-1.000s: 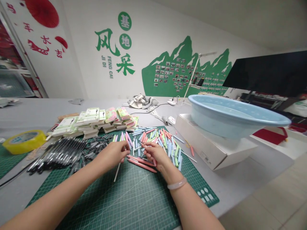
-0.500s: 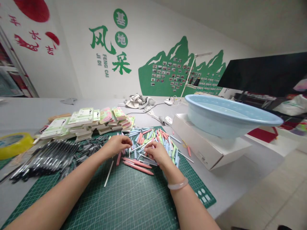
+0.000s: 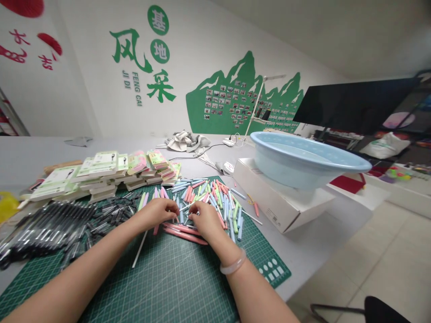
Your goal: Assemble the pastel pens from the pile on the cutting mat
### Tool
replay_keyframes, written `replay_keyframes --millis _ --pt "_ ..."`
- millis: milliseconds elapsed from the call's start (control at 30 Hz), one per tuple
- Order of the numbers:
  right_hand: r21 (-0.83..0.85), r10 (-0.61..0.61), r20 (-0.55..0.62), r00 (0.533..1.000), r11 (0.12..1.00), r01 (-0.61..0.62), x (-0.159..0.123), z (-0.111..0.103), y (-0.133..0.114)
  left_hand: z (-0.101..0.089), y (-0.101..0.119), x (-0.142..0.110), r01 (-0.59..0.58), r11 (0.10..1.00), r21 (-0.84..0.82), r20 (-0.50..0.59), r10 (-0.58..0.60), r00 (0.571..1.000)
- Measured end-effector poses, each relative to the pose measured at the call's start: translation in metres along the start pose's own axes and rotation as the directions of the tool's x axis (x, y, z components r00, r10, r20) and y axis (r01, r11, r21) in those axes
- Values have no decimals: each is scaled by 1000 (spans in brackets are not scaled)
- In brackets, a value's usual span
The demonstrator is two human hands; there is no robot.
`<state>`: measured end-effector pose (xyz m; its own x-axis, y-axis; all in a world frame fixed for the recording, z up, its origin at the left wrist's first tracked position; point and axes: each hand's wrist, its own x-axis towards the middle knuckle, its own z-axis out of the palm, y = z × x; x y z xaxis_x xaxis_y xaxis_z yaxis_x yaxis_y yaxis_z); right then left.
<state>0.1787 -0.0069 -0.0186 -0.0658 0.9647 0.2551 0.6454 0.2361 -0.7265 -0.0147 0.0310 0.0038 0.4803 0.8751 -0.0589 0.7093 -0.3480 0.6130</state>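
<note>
My left hand (image 3: pixel 158 212) is closed in a pinch above the pile of coloured pen parts (image 3: pixel 215 197), palm down. Whatever sits between its fingertips is too small to make out. Close beside it, my right hand (image 3: pixel 206 219) has thumb and fingers pressed together, facing the left fingertips; its grip is partly hidden. Just below both hands lie several assembled pink pens (image 3: pixel 184 235), side by side on the green cutting mat (image 3: pixel 175 278). A thin white refill (image 3: pixel 139 249) rests on the mat under my left wrist.
Many clear pens with black parts (image 3: pixel 50 229) lie at the left, beside loose black pieces (image 3: pixel 117 211). Stacked small boxes (image 3: pixel 104 165) stand behind them. A light blue basin (image 3: pixel 303 166) sits on a white carton (image 3: pixel 286 208) at the right. Grey cloths (image 3: pixel 188 141) lie farther back.
The view has turned a little to the right, so the scene sits farther left. My hands have drawn slightly closer together, still over the pen parts.
</note>
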Motion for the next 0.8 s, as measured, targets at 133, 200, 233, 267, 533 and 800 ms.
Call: replay_keyframes --millis 133,200,233,267,533,800 --pt "-30 0 -9 1000 1000 -1 -3 -5 -8 4 6 0 3 998 61 -30 -1 1000" --pt "-33 -10 -12 1000 999 10 -5 -5 -12 3 9 0 -14 997 80 -75 20 997" --pt "-32 -17 -9 1000 999 16 -6 -5 -14 3 11 0 -20 996 91 -94 28 995" --pt "-30 -24 -2 1000 999 24 -7 -5 -15 3 13 0 -22 995 102 -111 33 993" --pt "-20 -2 -6 1000 1000 1 -5 -4 -10 12 29 10 -139 982 125 -175 159 972" --pt "125 89 -92 992 989 -77 3 -15 -1 22 47 31 -136 988 69 -154 146 977"
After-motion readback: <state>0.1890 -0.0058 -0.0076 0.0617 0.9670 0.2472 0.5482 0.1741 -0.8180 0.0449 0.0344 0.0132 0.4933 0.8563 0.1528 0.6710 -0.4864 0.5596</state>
